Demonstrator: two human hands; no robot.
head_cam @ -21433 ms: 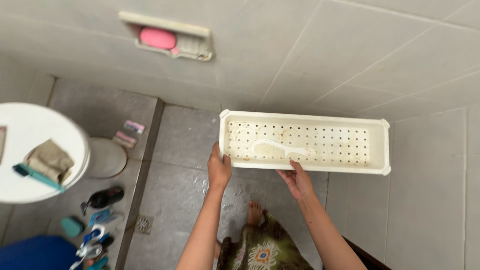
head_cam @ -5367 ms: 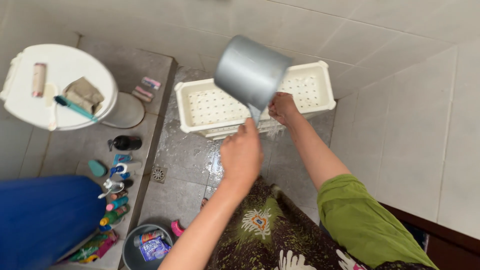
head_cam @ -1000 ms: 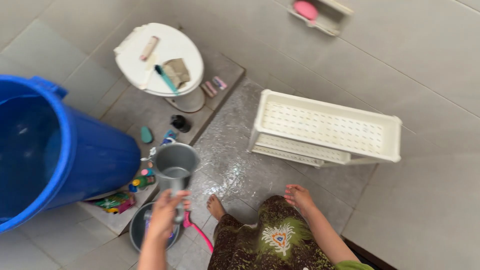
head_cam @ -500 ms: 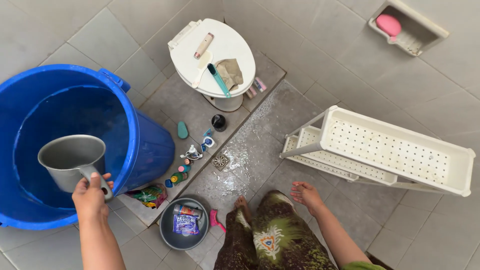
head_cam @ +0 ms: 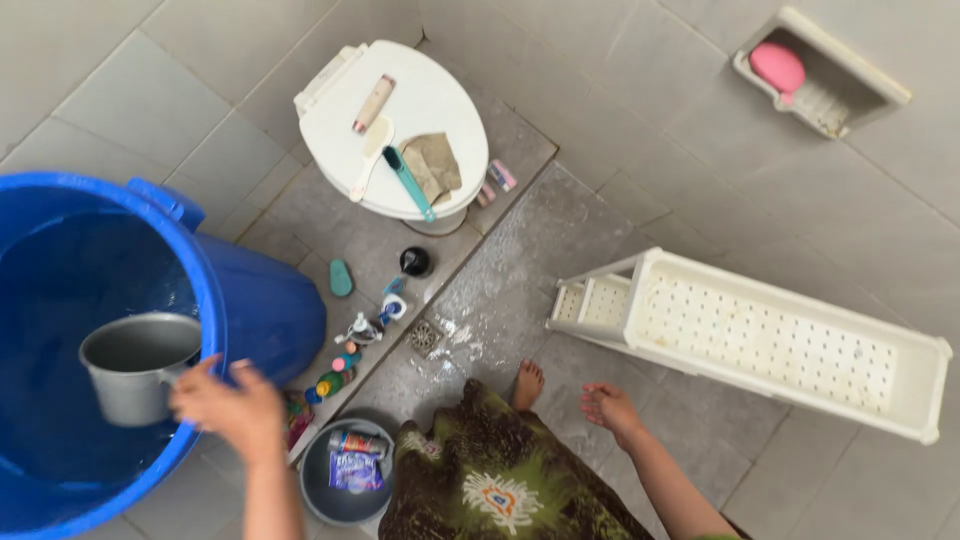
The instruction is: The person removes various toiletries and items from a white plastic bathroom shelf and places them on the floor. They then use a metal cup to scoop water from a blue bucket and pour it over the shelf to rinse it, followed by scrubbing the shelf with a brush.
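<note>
My left hand (head_cam: 228,407) grips the handle of a grey metal dipper (head_cam: 135,368) and holds it inside the big blue water barrel (head_cam: 215,300), low toward the water. My right hand (head_cam: 610,410) rests on my knee with its fingers loose and holds nothing. A white perforated plastic rack (head_cam: 770,340) stands on the wet floor to the right, an arm's length beyond my right hand.
A white closed toilet lid (head_cam: 440,90) carries a brush, a cloth and a tube. Bottles and small toiletries line the step beside the floor drain (head_cam: 424,337). A grey basin (head_cam: 315,490) with packets sits by my feet. A pink soap lies in the wall niche (head_cam: 825,75).
My left hand has lowered the dipper deeper into the barrel. The view has shifted slightly; my right hand has stayed on my knee.
</note>
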